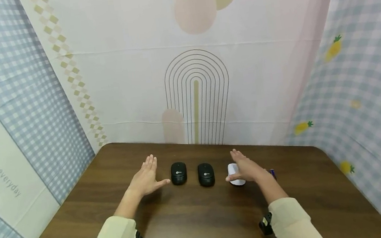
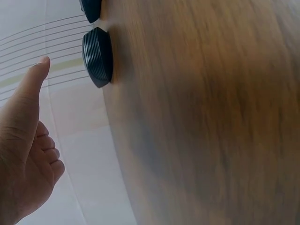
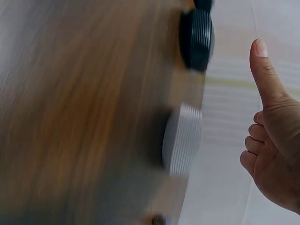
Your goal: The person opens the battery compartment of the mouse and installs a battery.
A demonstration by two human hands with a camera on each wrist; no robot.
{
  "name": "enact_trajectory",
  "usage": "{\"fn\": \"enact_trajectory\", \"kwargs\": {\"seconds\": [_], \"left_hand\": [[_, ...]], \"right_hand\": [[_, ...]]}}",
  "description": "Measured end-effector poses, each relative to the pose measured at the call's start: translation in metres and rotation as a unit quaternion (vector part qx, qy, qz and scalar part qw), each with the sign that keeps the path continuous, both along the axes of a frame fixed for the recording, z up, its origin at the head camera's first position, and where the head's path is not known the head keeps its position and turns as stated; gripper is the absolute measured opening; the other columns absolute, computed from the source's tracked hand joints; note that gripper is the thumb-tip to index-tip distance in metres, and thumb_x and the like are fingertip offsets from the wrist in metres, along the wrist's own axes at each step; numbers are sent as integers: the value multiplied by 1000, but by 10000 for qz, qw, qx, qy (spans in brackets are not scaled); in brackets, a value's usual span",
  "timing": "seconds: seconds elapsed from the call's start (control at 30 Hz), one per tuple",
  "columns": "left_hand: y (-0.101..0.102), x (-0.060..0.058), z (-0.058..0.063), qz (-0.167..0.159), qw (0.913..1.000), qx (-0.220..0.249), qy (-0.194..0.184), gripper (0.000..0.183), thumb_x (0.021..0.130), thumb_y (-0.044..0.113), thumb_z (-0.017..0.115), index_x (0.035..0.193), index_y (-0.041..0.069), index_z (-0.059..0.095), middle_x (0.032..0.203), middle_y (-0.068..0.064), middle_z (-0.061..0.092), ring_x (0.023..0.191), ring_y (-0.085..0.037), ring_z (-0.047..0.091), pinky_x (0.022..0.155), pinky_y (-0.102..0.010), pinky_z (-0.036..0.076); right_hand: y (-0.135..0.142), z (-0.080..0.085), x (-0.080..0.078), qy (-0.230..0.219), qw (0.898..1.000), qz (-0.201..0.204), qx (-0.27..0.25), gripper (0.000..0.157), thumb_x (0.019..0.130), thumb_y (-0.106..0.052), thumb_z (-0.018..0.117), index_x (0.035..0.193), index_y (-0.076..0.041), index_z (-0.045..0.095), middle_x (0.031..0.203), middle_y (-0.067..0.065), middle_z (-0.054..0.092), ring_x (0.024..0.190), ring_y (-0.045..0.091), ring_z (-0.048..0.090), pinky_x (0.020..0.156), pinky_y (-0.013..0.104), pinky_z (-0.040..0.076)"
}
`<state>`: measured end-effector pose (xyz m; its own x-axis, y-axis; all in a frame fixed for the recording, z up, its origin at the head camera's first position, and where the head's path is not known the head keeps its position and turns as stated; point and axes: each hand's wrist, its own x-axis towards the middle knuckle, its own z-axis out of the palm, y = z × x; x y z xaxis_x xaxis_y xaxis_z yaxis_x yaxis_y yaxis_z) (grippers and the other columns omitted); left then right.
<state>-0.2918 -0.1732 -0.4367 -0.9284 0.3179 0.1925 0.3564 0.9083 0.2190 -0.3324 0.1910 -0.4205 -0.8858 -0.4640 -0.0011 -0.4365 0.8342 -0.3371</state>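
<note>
Two black computer mice, the left one (image 1: pixel 178 172) and the middle one (image 1: pixel 206 174), lie side by side on a brown wooden table (image 1: pixel 196 221). To their right is a white mouse (image 1: pixel 232 169), partly covered by my right hand (image 1: pixel 248 168) in the head view. That hand is spread, thumb out, and holds nothing; the right wrist view shows the white mouse (image 3: pixel 183 140) apart from it. My left hand (image 1: pixel 145 180) is held with straight fingers left of the left mouse, thumb pointing towards it. In the left wrist view a black mouse (image 2: pixel 97 57) stands clear of the thumb.
A small blue-and-dark object (image 1: pixel 273 173), mostly hidden, lies just right of my right wrist. Patterned cloth (image 1: pixel 129 86) hangs behind the table, with checked cloth at the left (image 1: pixel 30 91) and right (image 1: pixel 358 86). Dark wrist devices (image 1: pixel 266 224) sit at both cuffs.
</note>
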Motion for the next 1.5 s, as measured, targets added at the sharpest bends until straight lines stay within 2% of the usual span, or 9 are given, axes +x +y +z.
{"fn": "enact_trajectory", "kwargs": {"seconds": [0.27, 0.47, 0.67, 0.8, 1.0, 1.23, 1.5], "left_hand": [[14, -6, -3, -127, 9997, -75, -213, 95, 84, 52, 59, 138, -16, 20, 145, -32, 15, 136, -37, 13, 112, -43, 15], [31, -14, -2, -132, 9996, -94, -226, 97, 79, 46, 69, 139, -14, 21, 146, -29, 16, 137, -35, 12, 113, -42, 15], [45, -21, -3, -157, 9991, -200, -347, 97, 76, 40, 75, 140, -11, 22, 147, -27, 17, 137, -34, 15, 113, -40, 17], [48, -25, -6, -192, 9985, -263, -430, 96, 75, 35, 76, 140, -11, 23, 147, -27, 18, 136, -34, 17, 112, -40, 19], [51, -29, -10, -216, 9977, -332, -550, 94, 75, 31, 77, 140, -11, 24, 146, -27, 20, 136, -34, 19, 112, -40, 20], [48, -31, -16, 45, 9959, -126, -890, 93, 75, 31, 78, 140, -10, 26, 145, -27, 22, 135, -34, 20, 112, -39, 21], [42, -31, -26, 109, 9943, 18, -1058, 81, 77, 24, 75, 136, -13, 33, 140, -28, 33, 132, -32, 29, 111, -45, 20]], "right_hand": [[-59, -3, -9, 54, 9990, 428, 151, 104, 72, -48, 74, 143, 5, 20, 150, 21, 14, 138, 31, 10, 112, 45, 15], [-86, -6, -16, 289, 9969, 664, 294, 104, 70, -47, 76, 143, 5, 23, 149, 20, 17, 138, 30, 11, 113, 46, 11], [-112, -15, -20, 440, 9929, 848, 704, 102, 69, -51, 74, 142, 4, 28, 148, 21, 22, 137, 31, 16, 112, 47, 12], [-128, -22, -22, 771, 9860, 999, 1089, 99, 69, -55, 72, 139, 5, 34, 144, 22, 29, 135, 32, 23, 112, 50, 14], [-145, -30, -24, 1119, 9757, 936, 1633, 97, 69, -60, 68, 137, 2, 39, 141, 19, 37, 132, 31, 31, 112, 49, 14], [-157, -33, -23, 1229, 9638, 866, 2200, 90, 71, -62, 64, 134, -1, 45, 137, 13, 45, 128, 24, 38, 113, 47, 11], [-170, -37, -23, 1103, 9664, 778, 2188, 86, 74, -59, 65, 135, -1, 44, 131, 13, 51, 122, 23, 45, 113, 47, 10]]}}
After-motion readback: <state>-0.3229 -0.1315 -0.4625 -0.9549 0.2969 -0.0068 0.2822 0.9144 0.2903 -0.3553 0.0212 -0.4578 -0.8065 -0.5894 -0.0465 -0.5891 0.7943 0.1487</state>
